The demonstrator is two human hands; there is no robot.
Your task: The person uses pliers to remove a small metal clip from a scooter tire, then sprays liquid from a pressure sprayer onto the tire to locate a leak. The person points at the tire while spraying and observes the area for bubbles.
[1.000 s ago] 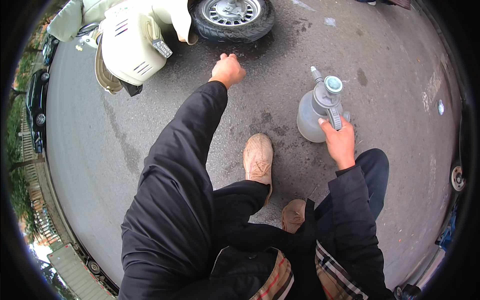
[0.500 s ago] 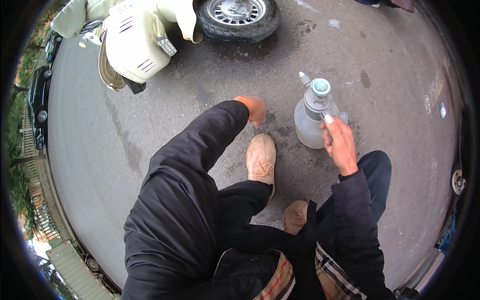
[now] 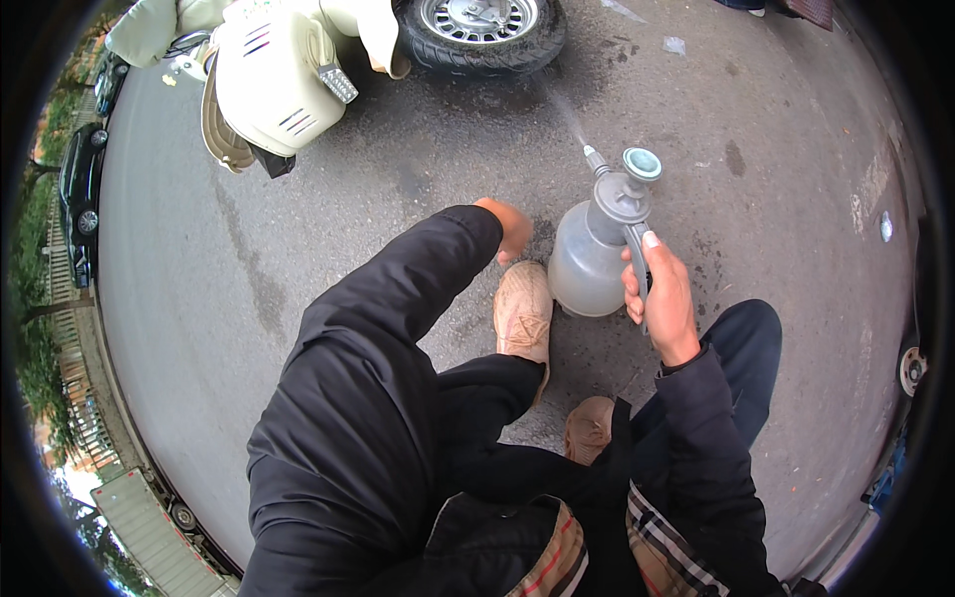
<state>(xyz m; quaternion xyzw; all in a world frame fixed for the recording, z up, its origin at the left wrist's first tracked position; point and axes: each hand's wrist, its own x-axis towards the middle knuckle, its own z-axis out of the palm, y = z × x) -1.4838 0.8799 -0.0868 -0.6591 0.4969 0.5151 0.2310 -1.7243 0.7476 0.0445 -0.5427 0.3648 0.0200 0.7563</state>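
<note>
My right hand (image 3: 659,294) grips the handle of a translucent grey pump sprayer (image 3: 587,261) with a pale round top, held tilted beside my forward shoe. A fine mist leaves its nozzle (image 3: 595,159) toward the tire (image 3: 479,62) of a wheel with a silver rim, lying near a dark wet patch. My left hand (image 3: 512,227) hangs bent just above my beige shoe (image 3: 522,313), left of the sprayer; its fingers are mostly hidden behind the back of the hand and sleeve, so I cannot tell what, if anything, it holds.
A cream scooter body (image 3: 274,80) stands at the top left beside the wheel. Parked cars (image 3: 80,199), a fence and a truck (image 3: 139,517) line the far left. A small plastic scrap (image 3: 674,46) lies on the asphalt (image 3: 796,199). Part of another vehicle shows at the right rim.
My left hand has drawn back from near the tire toward my shoe. The sprayer has moved down and left in my right hand, and mist now shows from its nozzle.
</note>
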